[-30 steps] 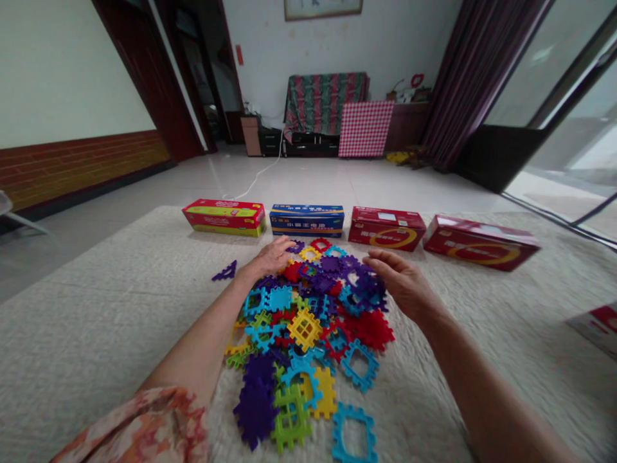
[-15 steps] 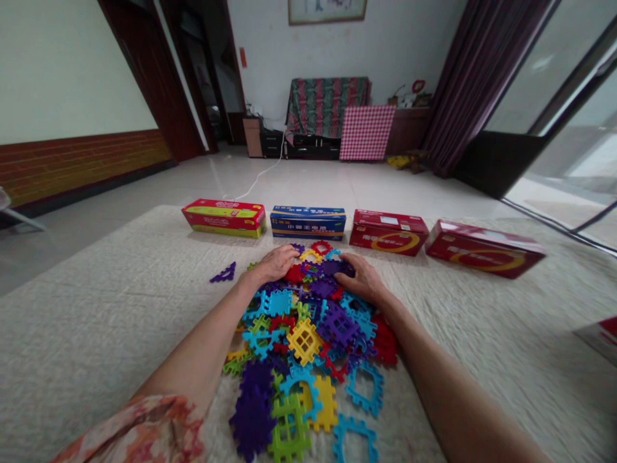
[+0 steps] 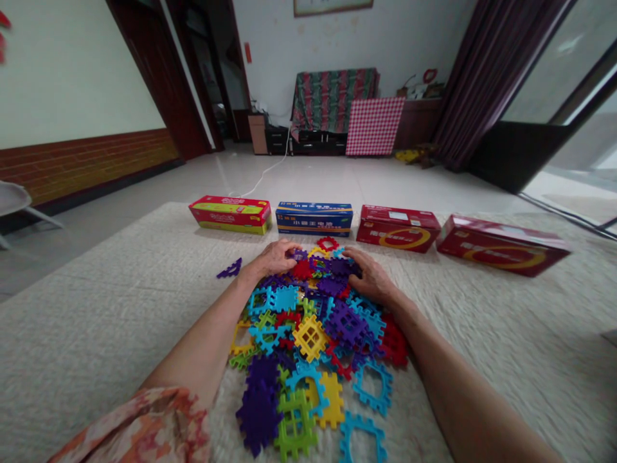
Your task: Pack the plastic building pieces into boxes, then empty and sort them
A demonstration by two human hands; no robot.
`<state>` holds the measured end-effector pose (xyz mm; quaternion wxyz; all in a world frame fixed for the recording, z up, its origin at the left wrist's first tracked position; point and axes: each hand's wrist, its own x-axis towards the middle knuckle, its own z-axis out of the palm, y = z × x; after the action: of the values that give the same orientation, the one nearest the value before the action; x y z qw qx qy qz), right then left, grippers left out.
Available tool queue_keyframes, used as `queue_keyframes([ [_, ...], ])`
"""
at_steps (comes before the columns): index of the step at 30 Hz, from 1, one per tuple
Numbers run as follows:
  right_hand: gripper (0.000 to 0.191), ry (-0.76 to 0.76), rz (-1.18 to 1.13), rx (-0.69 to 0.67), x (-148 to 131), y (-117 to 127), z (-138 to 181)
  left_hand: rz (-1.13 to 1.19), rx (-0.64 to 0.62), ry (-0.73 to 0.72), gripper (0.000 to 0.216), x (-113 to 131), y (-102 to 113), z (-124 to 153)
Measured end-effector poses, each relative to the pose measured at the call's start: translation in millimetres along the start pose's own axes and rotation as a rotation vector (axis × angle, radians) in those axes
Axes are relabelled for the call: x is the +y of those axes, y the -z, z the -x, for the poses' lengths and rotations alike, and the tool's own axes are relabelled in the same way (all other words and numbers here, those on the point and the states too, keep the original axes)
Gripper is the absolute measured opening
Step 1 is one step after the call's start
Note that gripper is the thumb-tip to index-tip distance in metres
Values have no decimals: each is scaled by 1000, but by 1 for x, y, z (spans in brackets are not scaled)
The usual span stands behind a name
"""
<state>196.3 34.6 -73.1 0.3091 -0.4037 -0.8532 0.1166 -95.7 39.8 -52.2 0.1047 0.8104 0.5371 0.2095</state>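
A heap of plastic interlocking tiles in purple, blue, red, yellow and green lies on a pale mat. My left hand (image 3: pixel 278 258) rests at the heap's far left edge, thumb apart from the fingers, beside a purple tile and a red tile (image 3: pixel 303 270). On the far right edge, my right hand (image 3: pixel 371 276) curves around with thumb and fingers spread, touching dark purple tiles (image 3: pixel 340 266). A yellow window tile (image 3: pixel 310 338) tops the middle of the heap. Nearer me are a green window tile (image 3: pixel 295 421) and a blue frame tile (image 3: pixel 373 387).
Behind the heap stand a red-and-yellow box (image 3: pixel 231 215), a blue box (image 3: pixel 314 219) and two dark red boxes (image 3: pixel 399 228) in a row. A purple triangular piece (image 3: pixel 229 268) lies alone on the mat (image 3: pixel 144 289), left of my left hand.
My left thumb has come away from the fingers, showing a purple tile near it. Both hands stay at the heap's far end. The view has shifted slightly.
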Motion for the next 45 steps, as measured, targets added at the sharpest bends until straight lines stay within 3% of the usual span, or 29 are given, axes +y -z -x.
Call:
queue_keyframes([
  [4, 62, -45, 51, -77, 0, 0, -2, 22, -6, 20, 56, 0, -1, 0],
  [10, 53, -16, 31, -79, 0, 3, -1, -41, -111, 16, 49, 3, 0, -3],
  [14, 48, -38, 57, -82, 1, 4, -2, -88, -30, 81, 42, 5, 1, -3],
  [18, 41, -101, 100, -80, 1, 6, -4, 8, 102, 246, 37, 10, 7, -3],
  [26, 19, -248, 64, -40, -24, 18, -15, 273, 277, 277, 38, 51, 40, 21],
  [30, 14, -236, 12, 25, -55, 28, -9, 385, 215, 273, 40, 79, 39, 51],
  [33, 16, -202, -35, 70, -83, 33, 4, 263, 174, 291, 38, 96, 31, 70],
  [37, 20, -152, -67, 154, -113, 33, 36, 158, 252, 278, 42, 111, 20, 91],
  [42, 23, -24, -49, 410, -126, 28, 102, 62, 395, 150, 41, 121, -5, 116],
  [45, 27, -70, 23, 450, -127, 26, 141, 41, 426, 51, 46, 126, -22, 127],
])
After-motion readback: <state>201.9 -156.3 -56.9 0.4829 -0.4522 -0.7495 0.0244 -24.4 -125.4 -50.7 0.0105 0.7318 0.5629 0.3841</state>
